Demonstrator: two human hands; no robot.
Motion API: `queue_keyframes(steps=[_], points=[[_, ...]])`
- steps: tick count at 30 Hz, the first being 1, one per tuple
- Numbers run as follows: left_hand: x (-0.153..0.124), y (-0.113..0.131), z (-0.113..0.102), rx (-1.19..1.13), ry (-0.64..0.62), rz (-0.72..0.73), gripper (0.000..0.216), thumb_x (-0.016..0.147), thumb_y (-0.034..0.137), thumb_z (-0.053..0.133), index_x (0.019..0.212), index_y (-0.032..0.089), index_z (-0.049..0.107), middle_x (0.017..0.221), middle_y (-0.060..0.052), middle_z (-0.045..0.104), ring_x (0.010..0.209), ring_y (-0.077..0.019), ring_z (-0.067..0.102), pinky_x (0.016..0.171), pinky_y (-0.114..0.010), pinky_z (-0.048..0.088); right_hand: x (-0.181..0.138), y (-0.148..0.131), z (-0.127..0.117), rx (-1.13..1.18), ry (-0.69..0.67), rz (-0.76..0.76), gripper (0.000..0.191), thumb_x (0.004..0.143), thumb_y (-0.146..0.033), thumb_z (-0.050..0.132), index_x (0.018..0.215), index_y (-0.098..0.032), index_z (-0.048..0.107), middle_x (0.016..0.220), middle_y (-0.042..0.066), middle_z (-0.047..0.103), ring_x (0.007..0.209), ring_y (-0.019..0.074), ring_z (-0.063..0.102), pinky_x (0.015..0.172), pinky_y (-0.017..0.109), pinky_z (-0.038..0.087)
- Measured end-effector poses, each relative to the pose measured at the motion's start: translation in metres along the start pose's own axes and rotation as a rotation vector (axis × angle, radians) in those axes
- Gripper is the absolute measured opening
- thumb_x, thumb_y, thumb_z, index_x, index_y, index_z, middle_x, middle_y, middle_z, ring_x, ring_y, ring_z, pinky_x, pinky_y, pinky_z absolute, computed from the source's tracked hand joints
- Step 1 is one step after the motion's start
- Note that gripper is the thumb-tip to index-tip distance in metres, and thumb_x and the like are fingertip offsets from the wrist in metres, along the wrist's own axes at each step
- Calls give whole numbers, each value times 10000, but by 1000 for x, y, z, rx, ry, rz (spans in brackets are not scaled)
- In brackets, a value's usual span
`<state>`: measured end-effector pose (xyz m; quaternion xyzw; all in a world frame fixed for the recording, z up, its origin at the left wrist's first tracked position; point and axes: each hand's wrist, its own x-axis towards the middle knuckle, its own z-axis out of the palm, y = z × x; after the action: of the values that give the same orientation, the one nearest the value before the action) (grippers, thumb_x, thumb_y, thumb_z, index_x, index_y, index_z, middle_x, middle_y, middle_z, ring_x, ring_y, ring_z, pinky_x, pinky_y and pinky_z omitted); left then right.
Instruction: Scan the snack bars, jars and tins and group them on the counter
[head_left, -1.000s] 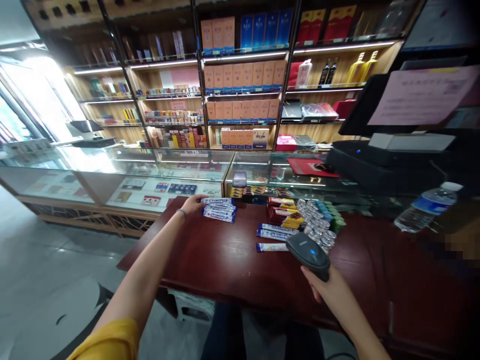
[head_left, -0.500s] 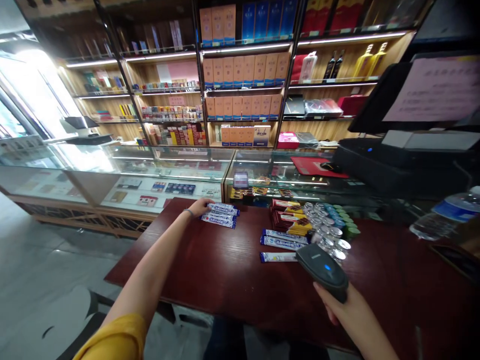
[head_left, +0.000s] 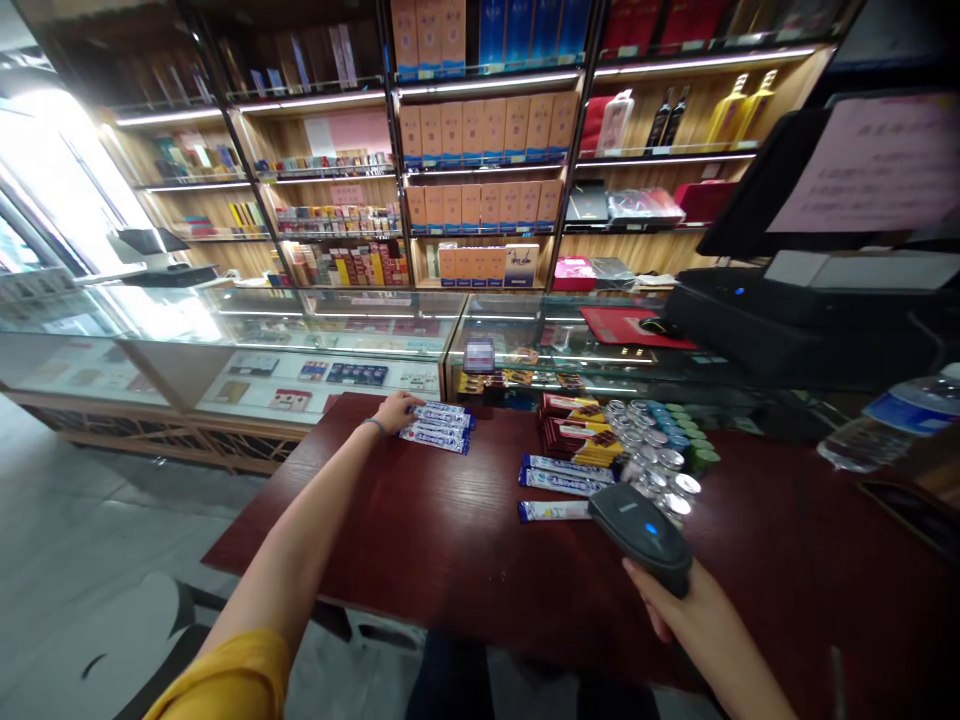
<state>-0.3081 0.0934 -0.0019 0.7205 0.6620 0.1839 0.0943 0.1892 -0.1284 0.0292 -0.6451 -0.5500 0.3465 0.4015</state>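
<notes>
My left hand (head_left: 393, 412) reaches across the dark red tabletop (head_left: 442, 530), its fingers closed at the left end of the farthest of several long blue-and-white stick packets (head_left: 436, 437). These packets lie side by side in a small pile. In my right hand (head_left: 679, 600) is a dark barcode scanner (head_left: 637, 530) with a lit blue light. Its head covers the right end of a single, whiter stick packet (head_left: 553, 511). Just beyond that one lie more blue-and-white stick packets (head_left: 566, 482), close together.
Brown-and-yellow packs (head_left: 577, 440) are stacked beside rows of silver-topped cans (head_left: 660, 460) and green-topped containers (head_left: 697, 445). A water bottle (head_left: 892, 415) stands at the right, near a dark monitor (head_left: 765, 190). Glass display counters (head_left: 360, 335) run behind the table.
The view has shifted slightly. My left hand stays at the far packets, and my right hand still holds the scanner over the single packet's end. Little else differs.
</notes>
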Motion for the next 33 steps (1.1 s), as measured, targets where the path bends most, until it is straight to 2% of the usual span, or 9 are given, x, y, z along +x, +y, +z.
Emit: queue_keyframes(steps=[4,7,10,14,16,19,23,27,33], points=[[-4,3,-1,-29,27,-14,450,753,231,689,1198,252,755,1178,-92,684,1098,-276,623,1035,-399,472,3,4,-3,17,-9,-37,353,778,-583,622,872,-247,570,342,-83,468,314,188,479,405,303,399],[-13,19,-2,-68,118,-28,442,783,247,690,1223,257,739,1294,-107,644,1220,-315,570,1092,-457,426,5,5,-7,40,-23,-36,345,779,-572,635,858,-242,574,337,-81,468,306,183,471,392,293,387],[-30,51,3,-117,287,0,399,846,284,662,1239,254,725,1378,-121,592,1307,-343,508,1146,-518,357,6,5,-13,62,-10,-37,328,784,-552,650,849,-240,574,342,-80,477,312,172,471,398,279,389],[-57,111,22,-229,411,139,324,901,327,628,1195,237,729,1300,-112,626,1269,-304,535,1146,-473,369,4,6,-20,93,-16,-30,349,766,-545,684,868,-229,577,373,-80,502,310,161,475,378,263,375],[-72,144,35,-294,398,191,310,908,348,631,1178,231,728,1248,-111,649,1227,-295,560,1118,-456,400,1,5,-24,106,-34,-45,353,758,-535,690,879,-222,582,357,-83,489,302,159,472,368,256,368],[-93,187,58,-373,292,261,333,886,353,670,1192,231,720,1175,-108,673,1149,-286,599,1067,-439,441,-6,2,-30,136,-4,-75,325,790,-486,680,942,-212,595,376,-91,497,310,147,473,368,240,367],[-116,226,86,-386,149,271,380,840,362,731,1196,229,723,1126,-110,679,1082,-282,622,1014,-420,471,-13,3,-37,159,-30,-64,331,805,-474,683,974,-204,595,376,-96,496,318,141,483,372,228,378],[-130,239,104,-315,52,221,441,787,370,786,1204,242,726,1151,-108,674,1085,-296,619,991,-423,473,-17,8,-42,179,-44,-65,324,813,-472,692,963,-211,574,423,-94,523,327,132,492,360,216,371],[-137,242,111,-208,79,212,394,798,436,783,1151,264,759,1146,-100,685,1069,-300,619,956,-415,476,-22,9,-47,181,-50,-81,316,813,-450,690,982,-207,581,443,-97,532,312,122,477,340,206,351]])
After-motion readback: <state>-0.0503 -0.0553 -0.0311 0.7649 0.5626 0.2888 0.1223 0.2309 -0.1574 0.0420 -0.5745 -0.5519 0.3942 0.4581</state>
